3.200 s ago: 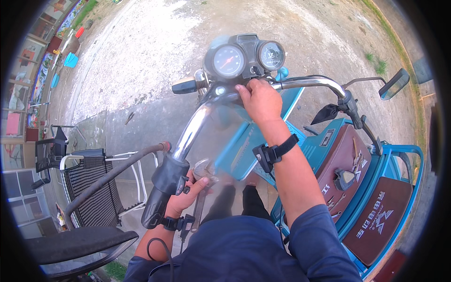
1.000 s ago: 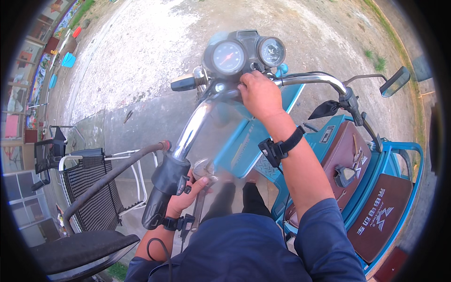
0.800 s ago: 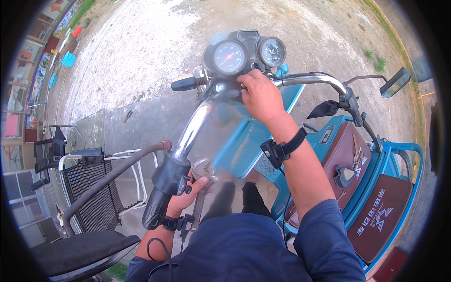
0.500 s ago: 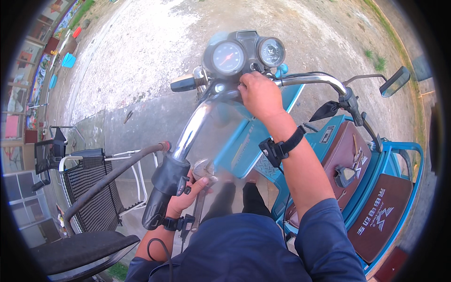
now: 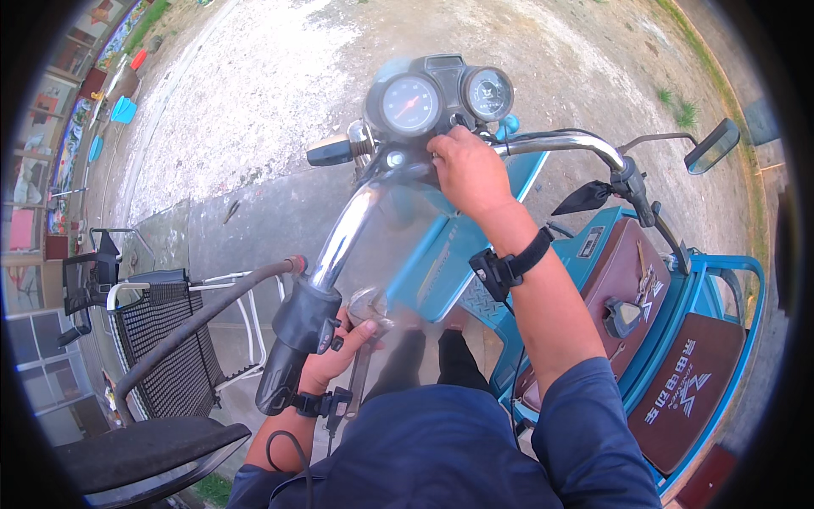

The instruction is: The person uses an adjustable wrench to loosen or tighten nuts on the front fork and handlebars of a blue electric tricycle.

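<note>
A slack grip could drop that wrench (image 5: 360,365)
Left hand (image 5: 333,358), seven o'clock, wraps it; right hand (image 5: 475,174), one o'clock, bunches (hold hidden, can't tell).

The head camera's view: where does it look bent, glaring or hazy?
In the head view, straight edges bow toward its rim; the pale ground looks nearly white; the curved chrome handlebar glints; milky haze softens the teal panel and the head of the grey metal wrench in the left hand.

A navy short-sleeved shirt (image 5: 424,450) tops black trousers (image 5: 458,360), and 2 black wrist straps (image 5: 534,253) carry modules (image 5: 486,273) with cables (image 5: 308,465).
</note>
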The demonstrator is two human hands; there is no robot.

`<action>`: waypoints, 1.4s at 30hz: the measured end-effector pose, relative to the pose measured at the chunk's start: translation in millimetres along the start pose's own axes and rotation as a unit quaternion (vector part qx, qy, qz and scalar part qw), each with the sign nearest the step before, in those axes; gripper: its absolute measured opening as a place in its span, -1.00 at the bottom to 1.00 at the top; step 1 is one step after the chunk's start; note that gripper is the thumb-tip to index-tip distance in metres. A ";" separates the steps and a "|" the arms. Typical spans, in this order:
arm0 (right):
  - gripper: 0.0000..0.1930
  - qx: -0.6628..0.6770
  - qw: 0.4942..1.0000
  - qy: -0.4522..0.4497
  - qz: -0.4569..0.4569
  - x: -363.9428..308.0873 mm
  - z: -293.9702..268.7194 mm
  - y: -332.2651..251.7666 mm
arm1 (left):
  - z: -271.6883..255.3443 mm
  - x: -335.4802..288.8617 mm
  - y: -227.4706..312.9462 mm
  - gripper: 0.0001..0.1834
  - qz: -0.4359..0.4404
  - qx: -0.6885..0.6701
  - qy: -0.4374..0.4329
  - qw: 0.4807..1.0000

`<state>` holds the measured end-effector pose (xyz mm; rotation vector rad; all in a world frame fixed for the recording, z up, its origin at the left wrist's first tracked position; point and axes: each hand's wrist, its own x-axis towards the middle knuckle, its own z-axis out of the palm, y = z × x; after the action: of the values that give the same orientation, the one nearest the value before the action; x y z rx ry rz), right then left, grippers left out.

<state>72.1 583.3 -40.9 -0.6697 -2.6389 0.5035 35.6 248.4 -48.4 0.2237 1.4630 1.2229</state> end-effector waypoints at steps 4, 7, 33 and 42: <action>-0.85 0.035 0.999 0.037 -0.012 -2.8 -2.6 -1.6 | 0.2 0.6 -2.2 -0.54 0.007 -0.004 0.005 1.000; -0.86 0.014 0.990 -0.060 0.124 3.5 -15.9 -18.0 | -1.1 -0.8 -2.5 -0.54 0.003 -0.003 0.013 1.000; -0.85 0.039 0.999 0.031 0.008 -2.3 -6.6 -6.6 | 2.0 -3.6 5.4 -0.53 0.015 -0.010 0.007 1.000; -0.82 0.015 1.000 0.020 -0.008 -1.1 0.9 3.1 | 2.4 -1.9 6.4 -0.52 0.024 0.005 -0.004 1.000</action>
<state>73.8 585.1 -43.3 -0.6419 -2.5926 0.5184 35.1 251.2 -41.9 0.2719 1.4645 1.2523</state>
